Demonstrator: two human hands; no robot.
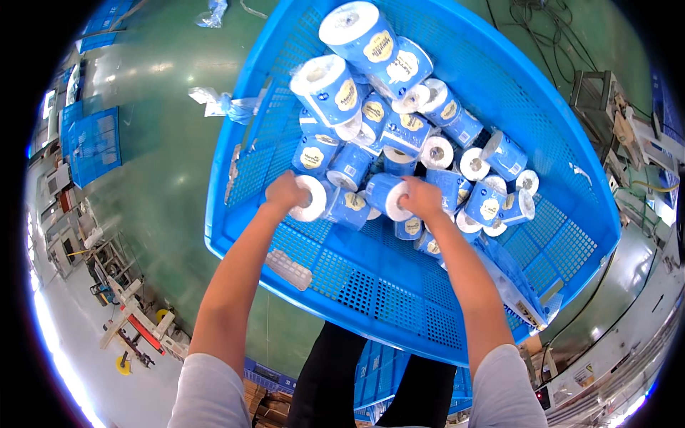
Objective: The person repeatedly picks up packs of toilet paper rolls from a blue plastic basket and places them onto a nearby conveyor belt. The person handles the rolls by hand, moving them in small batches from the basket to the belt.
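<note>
One large blue perforated plastic crate (399, 285) is seen filling the centre of the view, and roughly two dozen blue-wrapped toilet paper rolls (399, 128) are heaped in it toward twelve and one o'clock; an exact count cannot be made where they overlap. Two bare forearms are extended from six o'clock up into the crate, both nearly straight, with short grey sleeves visible at the lower edge. The left hand (284, 192) is closed over one roll with a white end (312, 200), which is held at the near edge of the heap, about ten o'clock from the crate's middle. The right hand (421, 198) is closed around a second wrapped roll (389, 196), just beside the first; the two held rolls lie almost side by side, apart from each other by one further roll. One flat white packet (289, 268) is seen lying on the crate floor at seven o'clock from the left hand. One crumpled clear plastic wrapper (225, 105) is lying on the green floor (164, 178) at ten o'clock, outside the crate.
</note>
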